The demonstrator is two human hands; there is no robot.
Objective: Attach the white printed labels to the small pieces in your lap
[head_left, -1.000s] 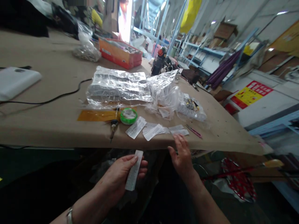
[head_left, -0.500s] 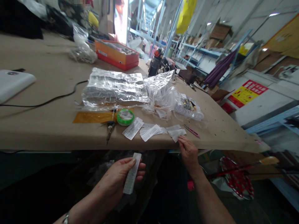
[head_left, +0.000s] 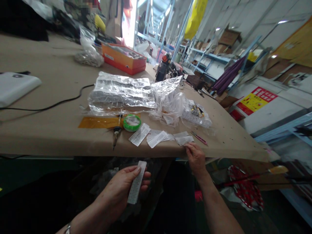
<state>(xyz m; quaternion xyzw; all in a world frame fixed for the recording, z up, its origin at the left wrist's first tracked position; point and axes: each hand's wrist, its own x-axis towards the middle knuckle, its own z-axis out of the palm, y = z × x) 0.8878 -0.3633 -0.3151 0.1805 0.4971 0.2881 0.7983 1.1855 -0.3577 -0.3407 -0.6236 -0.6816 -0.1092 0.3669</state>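
Observation:
My left hand (head_left: 133,182) is closed around a narrow white printed label (head_left: 136,187), below the table's front edge, with the thumb on top of it. At the edge, my right hand (head_left: 195,159) has its fingers bent together, the tips at the lower side of the right-hand pile of white labels (head_left: 183,138). Further left on the table lie a fanned pile of printed labels (head_left: 157,138) and another small stack (head_left: 139,134). Pink tweezers (head_left: 199,138) rest just beyond my right hand.
A soldering iron (head_left: 116,136) lies beside a green-rimmed round container (head_left: 132,123) and a strip of amber film (head_left: 98,123). Behind are a silvery plastic bag (head_left: 122,91), crumpled clear bags (head_left: 169,105), an orange box (head_left: 124,60) and a dark bottle (head_left: 162,69). A black cable (head_left: 65,100) crosses the left side.
The label at my right fingertips pointed down toward the table edge and now lies more sideways on its pile. My left hand holds its label almost unchanged. The view has shifted slightly.

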